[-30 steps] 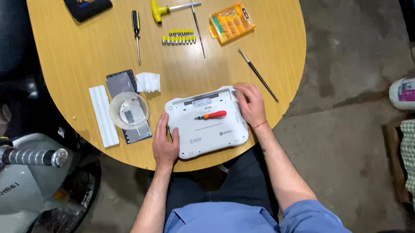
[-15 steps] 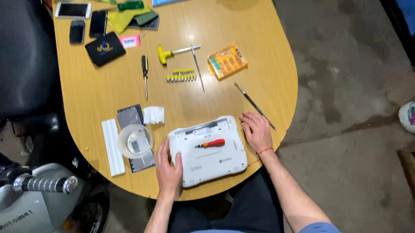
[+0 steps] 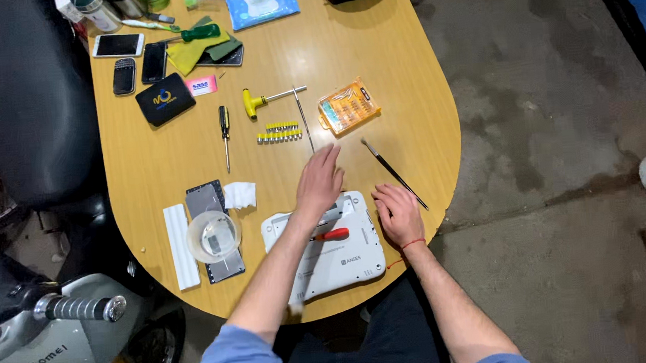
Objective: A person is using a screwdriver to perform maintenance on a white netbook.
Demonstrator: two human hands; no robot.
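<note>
left forearm (image 3: 283,260) hides white device (image 3: 344,260) partly

Phones (image 3: 118,45) and green cloth (image 3: 191,53) at far end; orange bit case (image 3: 347,106); clear bowl (image 3: 214,235) on dark panel.

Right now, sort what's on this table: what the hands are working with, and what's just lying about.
In hand:
left hand
right hand
white device
red screwdriver
bit strip

Lying about:
phones
wipes pack
thin brush
orange bit case
</note>
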